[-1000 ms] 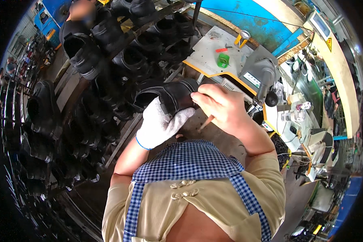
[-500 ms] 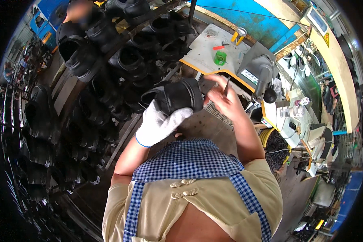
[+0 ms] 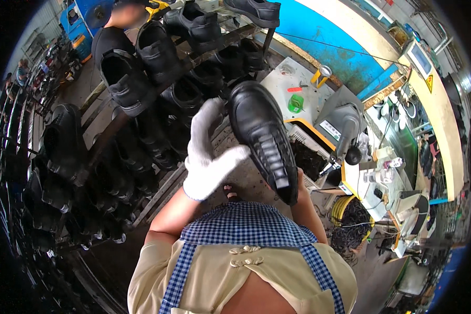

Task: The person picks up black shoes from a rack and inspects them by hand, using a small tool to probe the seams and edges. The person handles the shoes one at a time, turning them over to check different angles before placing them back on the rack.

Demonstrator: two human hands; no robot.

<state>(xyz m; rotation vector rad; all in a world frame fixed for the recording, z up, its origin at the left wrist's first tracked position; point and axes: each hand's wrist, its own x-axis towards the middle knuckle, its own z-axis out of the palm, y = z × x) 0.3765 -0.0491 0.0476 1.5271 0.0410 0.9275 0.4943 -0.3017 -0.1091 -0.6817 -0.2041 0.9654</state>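
Observation:
A black lace-up shoe (image 3: 264,141) is held up in front of me, toe pointing away and laces facing up. My right hand (image 3: 301,189), bare, grips it by the heel end; most of its fingers are hidden behind the shoe. Left of the shoe is my left hand (image 3: 206,157) in a white knitted glove, open, thumb and fingers spread with nothing between them. Its thumb tip comes close to the shoe's side; I cannot tell whether they touch.
A rack (image 3: 204,60) full of black shoes fills the left. Ahead on the right, a worktable (image 3: 277,81) carries a green tape roll (image 3: 295,103), a red-handled tool (image 3: 294,89) and a grey machine (image 3: 345,123). Below it sits a crate (image 3: 311,180) of dark scraps. A person (image 3: 123,26) stands beyond the rack.
The shoe has passed from my gloved left hand to my right and turned laces up. My left hand has opened. The thin pointed item at my right hand is out of sight.

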